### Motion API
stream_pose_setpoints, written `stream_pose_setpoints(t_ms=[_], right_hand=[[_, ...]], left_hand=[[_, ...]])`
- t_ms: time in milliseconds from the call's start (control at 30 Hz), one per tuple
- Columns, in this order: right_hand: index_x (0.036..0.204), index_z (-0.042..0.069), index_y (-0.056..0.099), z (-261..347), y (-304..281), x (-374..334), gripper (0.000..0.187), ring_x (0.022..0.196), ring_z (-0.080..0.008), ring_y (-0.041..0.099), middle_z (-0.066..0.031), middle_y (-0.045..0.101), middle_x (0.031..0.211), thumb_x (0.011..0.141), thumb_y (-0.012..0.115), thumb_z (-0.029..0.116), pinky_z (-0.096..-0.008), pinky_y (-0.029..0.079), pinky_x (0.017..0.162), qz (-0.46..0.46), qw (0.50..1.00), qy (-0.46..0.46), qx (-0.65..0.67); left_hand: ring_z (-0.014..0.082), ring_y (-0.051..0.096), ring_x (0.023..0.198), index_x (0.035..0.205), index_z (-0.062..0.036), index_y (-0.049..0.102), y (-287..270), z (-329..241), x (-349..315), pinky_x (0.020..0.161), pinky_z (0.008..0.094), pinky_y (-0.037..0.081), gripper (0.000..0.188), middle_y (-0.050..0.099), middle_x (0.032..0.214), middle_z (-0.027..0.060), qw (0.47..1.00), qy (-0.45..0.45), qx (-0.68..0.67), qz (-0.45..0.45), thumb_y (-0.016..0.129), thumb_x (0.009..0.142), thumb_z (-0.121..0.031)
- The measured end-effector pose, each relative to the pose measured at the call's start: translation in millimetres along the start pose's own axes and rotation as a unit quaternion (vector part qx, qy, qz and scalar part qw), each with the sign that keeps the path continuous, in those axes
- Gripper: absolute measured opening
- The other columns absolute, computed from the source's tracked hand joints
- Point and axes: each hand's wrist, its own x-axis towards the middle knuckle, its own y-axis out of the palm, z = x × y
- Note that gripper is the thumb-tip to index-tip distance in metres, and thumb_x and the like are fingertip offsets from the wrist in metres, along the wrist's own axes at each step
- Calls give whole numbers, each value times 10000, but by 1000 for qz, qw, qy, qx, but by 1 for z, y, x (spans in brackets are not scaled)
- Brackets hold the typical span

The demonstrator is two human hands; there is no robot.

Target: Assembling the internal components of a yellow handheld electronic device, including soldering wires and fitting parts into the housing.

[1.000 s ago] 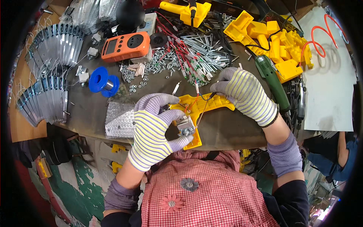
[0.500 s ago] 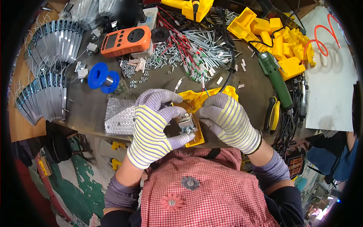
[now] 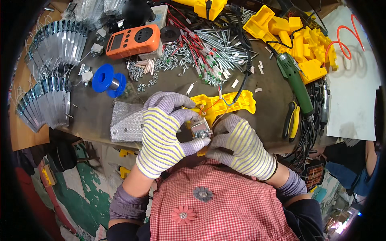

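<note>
A yellow plastic tool housing half (image 3: pixel 240 99) lies on the bench in front of me, with thin red and dark wires and a black cord running into it. My left hand (image 3: pixel 163 134), in a striped knit glove, pinches a small silver metal part (image 3: pixel 200 128) between thumb and fingers over the housing's near end. My right hand (image 3: pixel 243 148), gloved alike, is close on the right of that part, its fingers curled together. A thin wire runs up from near its fingertips; whatever the fingers hold is hidden.
Behind the housing lie heaped screws (image 3: pixel 173 58), long metal rods (image 3: pixel 219 46) and red leads. Leftward are a blue solder spool (image 3: pixel 103 78), an orange meter (image 3: pixel 134 40) and bubble wrap (image 3: pixel 124 124). A green power tool (image 3: pixel 295 82) and yellow-handled pliers (image 3: pixel 291 120) lie right.
My right hand has drawn down toward me, uncovering the housing's right part. The metal part has tilted slightly in my left hand, which stays nearly in place.
</note>
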Motion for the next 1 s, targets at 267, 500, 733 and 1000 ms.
stream_pose_setpoints(t_ms=[267, 500, 733, 1000], right_hand=[[804, 67, 720, 3, 4, 6, 243, 841, -319, 612, -107, 617, 837, 698, 814, 264, -443, 477, 752, 2, 997, 67, 27], [735, 64, 601, 14, 11, 2, 338, 772, -330, 596, -101, 598, 758, 650, 859, 266, -450, 461, 707, -56, 993, 107, -15], [771, 61, 578, 5, 12, 3, 409, 757, -330, 583, -99, 583, 742, 631, 880, 297, -454, 454, 699, -44, 994, 97, -29], [949, 66, 597, -3, -2, -4, 511, 817, -329, 574, -108, 592, 865, 670, 875, 393, -427, 459, 753, 10, 997, 67, 22]], left_hand=[[315, 591, 1011, 895, -108, 740, -1, 3, 0, 918, 459, 445, 440, 652, 1073, 78, 1000, -4, 1, 13, 855, 574, -387], [323, 576, 1041, 913, -109, 738, -4, 2, -1, 951, 473, 420, 455, 644, 1116, 77, 999, -5, -5, 33, 849, 582, -401], [302, 574, 1056, 906, -113, 730, -5, 4, 0, 988, 490, 392, 465, 641, 1109, 55, 998, 20, -34, 48, 848, 579, -422], [227, 580, 1112, 918, -225, 694, 3, -1, -13, 1132, 544, 269, 394, 670, 1067, -44, 995, 88, 40, 8, 832, 577, -368]])
